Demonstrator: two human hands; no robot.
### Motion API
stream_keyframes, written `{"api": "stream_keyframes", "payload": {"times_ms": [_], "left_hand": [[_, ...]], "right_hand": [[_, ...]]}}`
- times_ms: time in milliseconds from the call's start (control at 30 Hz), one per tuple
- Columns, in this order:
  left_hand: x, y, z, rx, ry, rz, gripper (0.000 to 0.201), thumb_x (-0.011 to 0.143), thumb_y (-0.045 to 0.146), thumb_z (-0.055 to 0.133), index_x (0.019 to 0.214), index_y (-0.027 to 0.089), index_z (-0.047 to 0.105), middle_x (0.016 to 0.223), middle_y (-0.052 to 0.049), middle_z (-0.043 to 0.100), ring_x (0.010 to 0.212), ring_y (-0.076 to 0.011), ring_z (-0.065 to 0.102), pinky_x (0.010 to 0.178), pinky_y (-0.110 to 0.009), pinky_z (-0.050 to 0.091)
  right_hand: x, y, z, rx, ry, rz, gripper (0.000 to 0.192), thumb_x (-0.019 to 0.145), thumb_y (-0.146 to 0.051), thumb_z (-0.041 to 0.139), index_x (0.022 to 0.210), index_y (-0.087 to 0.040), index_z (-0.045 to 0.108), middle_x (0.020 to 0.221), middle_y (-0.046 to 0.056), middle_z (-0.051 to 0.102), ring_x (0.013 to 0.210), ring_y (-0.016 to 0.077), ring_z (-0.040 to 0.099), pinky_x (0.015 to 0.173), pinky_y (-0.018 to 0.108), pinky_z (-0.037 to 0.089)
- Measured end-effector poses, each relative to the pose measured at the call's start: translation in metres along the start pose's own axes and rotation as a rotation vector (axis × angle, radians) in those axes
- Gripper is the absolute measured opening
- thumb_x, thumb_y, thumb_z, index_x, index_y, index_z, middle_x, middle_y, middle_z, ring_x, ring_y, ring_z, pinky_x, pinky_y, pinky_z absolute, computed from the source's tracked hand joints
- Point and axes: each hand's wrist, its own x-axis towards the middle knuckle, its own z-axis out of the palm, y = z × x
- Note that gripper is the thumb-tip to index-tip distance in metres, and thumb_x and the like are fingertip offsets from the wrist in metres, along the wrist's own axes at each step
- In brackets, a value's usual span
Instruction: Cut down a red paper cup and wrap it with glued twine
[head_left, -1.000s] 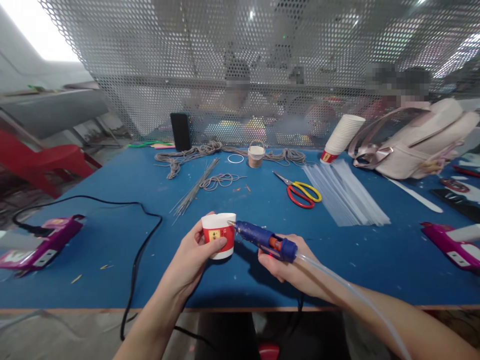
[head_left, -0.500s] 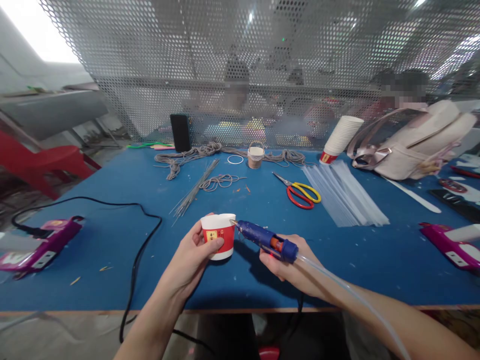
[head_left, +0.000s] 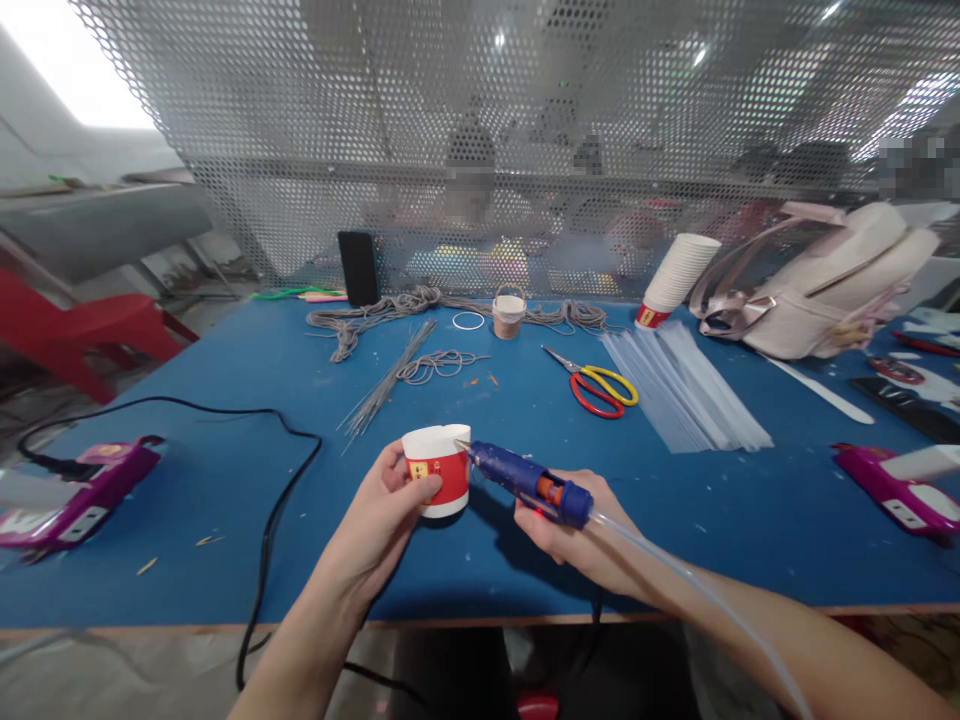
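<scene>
We hold the cup (head_left: 451,480) upright near the counter's (head_left: 225,480) front edge, the tip of the glue gun (head_left: 517,473) right at its rim; whether the two touch, we cannot tell. If our left hand (head_left: 391,503) squeezes too hard, the thin wall could buckle; if the glue gun slips, its tip, likely hot, could mark the cup or burn us. The left fingers pinch the cup, thumb across its front, others behind. The right hand's (head_left: 574,535) fingers curl around the glue gun, partly hidden by it. Farther out lie wires (head_left: 385,390), scissors (head_left: 581,370) and a cup stack (head_left: 679,275).
</scene>
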Motion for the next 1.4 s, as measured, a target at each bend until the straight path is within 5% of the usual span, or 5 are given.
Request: {"api": "stream_keyframes", "payload": {"times_ms": [333,600,1033,1400], "left_hand": [[-0.004,0.007,0.003,-0.049,-0.045,-0.089,0.046,0.064,0.020,0.075,0.108,0.013,0.066,0.101,-0.012,0.074,0.094,-0.0284,0.068,0.082,-0.034,0.053],[-0.004,0.002,0.006,0.023,-0.075,-0.043,0.060,0.060,0.018,0.082,0.116,0.015,0.060,0.102,-0.011,0.073,0.094,-0.0261,0.068,0.085,-0.034,0.050],[-0.002,-0.003,0.006,0.126,0.072,0.067,0.060,0.055,0.020,0.084,0.109,0.016,0.060,0.108,-0.008,0.070,0.089,-0.0203,0.066,0.082,-0.031,0.049],[-0.004,-0.002,0.009,0.136,0.081,0.066,0.061,0.054,0.021,0.084,0.111,0.016,0.062,0.105,-0.009,0.071,0.088,-0.0215,0.066,0.080,-0.031,0.049]], "right_hand": [[0.000,-0.004,-0.002,0.044,0.002,0.014,0.025,0.078,-0.030,0.053,0.056,-0.023,0.042,0.046,-0.003,0.045,0.042,0.0102,0.040,0.042,0.024,0.033],[0.000,0.001,0.004,0.010,-0.007,-0.002,0.026,0.078,-0.027,0.057,0.058,-0.022,0.042,0.044,-0.005,0.044,0.039,0.0087,0.038,0.040,0.022,0.033],[0.002,0.005,0.004,0.019,-0.002,0.006,0.010,0.073,-0.027,0.060,0.070,-0.017,0.059,0.051,-0.005,0.051,0.041,0.0076,0.046,0.042,0.018,0.038],[0.001,0.004,0.004,0.005,0.016,-0.027,0.011,0.075,-0.026,0.057,0.066,-0.018,0.056,0.047,-0.005,0.049,0.041,0.0084,0.045,0.044,0.019,0.039]]}}
